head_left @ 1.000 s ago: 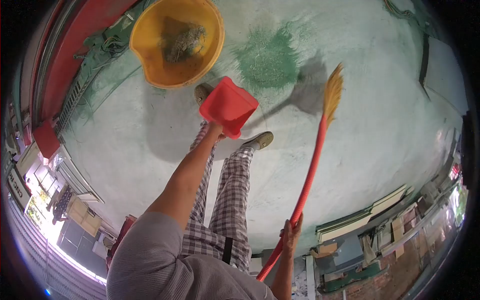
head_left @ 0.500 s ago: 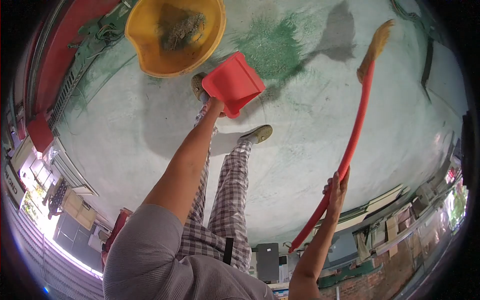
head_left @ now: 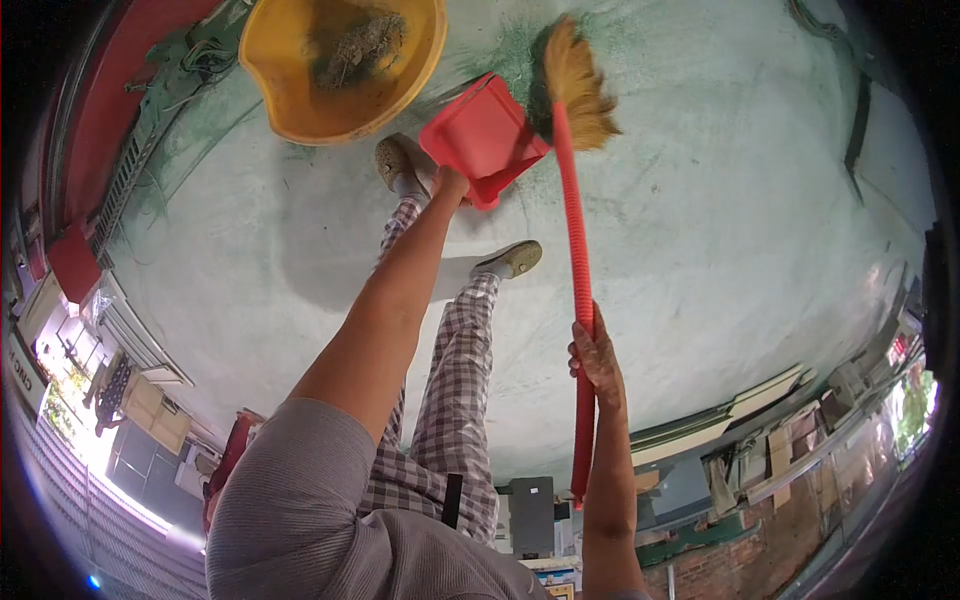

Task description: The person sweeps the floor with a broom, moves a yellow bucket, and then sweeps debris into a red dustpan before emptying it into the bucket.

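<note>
My left hand [head_left: 452,186] is closed on the near end of a red dustpan [head_left: 487,130], its fingers partly hidden. The pan's open side faces right, toward the broom. My right hand [head_left: 597,362] wraps around the red ribbed handle of a broom [head_left: 572,220]. Its straw bristles [head_left: 577,85] fan out just right of the dustpan's mouth, over a patch of green powder [head_left: 515,50] on the floor. Beyond the dustpan, to the left, stands a yellow tub [head_left: 285,115] with a heap of grey-brown debris [head_left: 365,48] inside.
My two shoes [head_left: 515,259] stand on the pale concrete floor [head_left: 720,270] below the dustpan. Green cables and metal parts [head_left: 190,65] lie along the left wall. Boards and panels [head_left: 725,415] line the lower right edge.
The broom has swung left from the far right, bringing its bristles down beside the dustpan's mouth. The dustpan has shifted slightly right and away from me.
</note>
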A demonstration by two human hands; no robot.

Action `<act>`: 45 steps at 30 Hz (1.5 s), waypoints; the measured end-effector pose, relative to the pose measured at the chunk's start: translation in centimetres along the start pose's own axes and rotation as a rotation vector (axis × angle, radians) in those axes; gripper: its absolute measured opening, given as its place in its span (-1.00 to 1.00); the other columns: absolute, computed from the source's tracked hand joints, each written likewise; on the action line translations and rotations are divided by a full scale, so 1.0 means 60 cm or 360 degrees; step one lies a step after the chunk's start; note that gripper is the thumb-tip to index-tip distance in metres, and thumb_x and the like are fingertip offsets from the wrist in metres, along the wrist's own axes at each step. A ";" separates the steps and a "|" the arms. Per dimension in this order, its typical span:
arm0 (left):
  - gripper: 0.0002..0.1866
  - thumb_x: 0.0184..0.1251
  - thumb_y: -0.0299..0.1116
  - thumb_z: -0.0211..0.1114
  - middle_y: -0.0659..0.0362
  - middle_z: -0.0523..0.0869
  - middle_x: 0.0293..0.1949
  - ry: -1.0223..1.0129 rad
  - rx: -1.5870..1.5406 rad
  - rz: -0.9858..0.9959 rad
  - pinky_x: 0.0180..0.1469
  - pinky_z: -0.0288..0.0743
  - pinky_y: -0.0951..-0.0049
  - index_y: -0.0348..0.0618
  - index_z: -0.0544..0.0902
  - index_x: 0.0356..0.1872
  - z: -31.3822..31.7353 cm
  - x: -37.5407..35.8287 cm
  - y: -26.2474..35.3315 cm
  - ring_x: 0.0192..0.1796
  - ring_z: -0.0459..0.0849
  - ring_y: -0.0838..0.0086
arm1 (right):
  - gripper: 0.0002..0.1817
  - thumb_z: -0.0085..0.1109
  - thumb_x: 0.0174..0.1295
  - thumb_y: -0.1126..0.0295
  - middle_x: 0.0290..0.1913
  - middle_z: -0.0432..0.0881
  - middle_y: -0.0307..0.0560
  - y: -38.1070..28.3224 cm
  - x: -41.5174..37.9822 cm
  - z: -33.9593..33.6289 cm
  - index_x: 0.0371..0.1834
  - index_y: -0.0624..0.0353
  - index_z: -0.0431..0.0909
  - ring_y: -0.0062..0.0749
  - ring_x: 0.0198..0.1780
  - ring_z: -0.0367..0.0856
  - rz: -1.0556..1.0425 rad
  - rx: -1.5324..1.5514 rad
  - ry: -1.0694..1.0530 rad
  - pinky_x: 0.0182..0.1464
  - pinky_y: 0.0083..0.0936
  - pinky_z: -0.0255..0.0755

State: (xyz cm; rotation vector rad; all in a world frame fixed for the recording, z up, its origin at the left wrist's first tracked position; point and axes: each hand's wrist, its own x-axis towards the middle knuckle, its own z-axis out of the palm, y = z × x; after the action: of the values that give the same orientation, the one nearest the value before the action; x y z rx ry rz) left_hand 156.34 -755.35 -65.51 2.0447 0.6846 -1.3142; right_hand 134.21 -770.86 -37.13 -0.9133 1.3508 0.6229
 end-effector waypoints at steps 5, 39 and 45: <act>-0.66 0.04 -0.24 0.00 -0.06 0.58 -0.40 0.0048 -0.0112 -0.0084 -0.69 0.51 0.34 -0.29 0.43 -0.22 0.000 0.007 -0.002 -0.54 0.60 0.22 | -0.38 -0.08 0.11 0.24 -0.62 0.22 -0.33 -0.002 -0.059 0.008 0.22 0.00 -0.11 -0.72 -0.70 0.18 0.0134 -0.0025 -0.0203 -0.71 -0.77 0.17; -0.77 -0.03 -0.41 0.16 0.12 0.43 -0.39 0.0027 -0.0719 -0.0524 -0.55 0.56 0.29 -0.23 0.36 -0.35 -0.109 -0.025 -0.059 -0.45 0.50 0.38 | -0.43 -0.14 0.07 0.23 -0.63 0.47 0.00 -0.087 0.027 0.181 0.18 -0.10 -0.05 -0.34 -0.70 0.45 -0.0107 -0.0995 0.0015 -0.67 -0.44 0.34; -0.64 0.04 -0.17 0.07 0.14 0.47 -0.17 -0.0131 -0.0286 -0.0327 -0.57 0.52 0.24 0.06 0.36 -0.09 -0.104 0.017 -0.112 -0.30 0.55 0.23 | -0.42 -0.16 0.08 0.41 -0.69 0.30 -0.26 -0.052 -0.121 0.162 0.21 -0.03 -0.08 -0.63 -0.76 0.26 0.0304 -0.0622 -0.0196 -0.73 -0.66 0.21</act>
State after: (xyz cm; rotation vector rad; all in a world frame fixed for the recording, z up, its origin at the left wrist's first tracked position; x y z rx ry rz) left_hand 155.80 -746.15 -65.84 1.8046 0.9594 -1.3884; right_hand 141.01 -763.47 -29.65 -1.0432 1.2342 1.1005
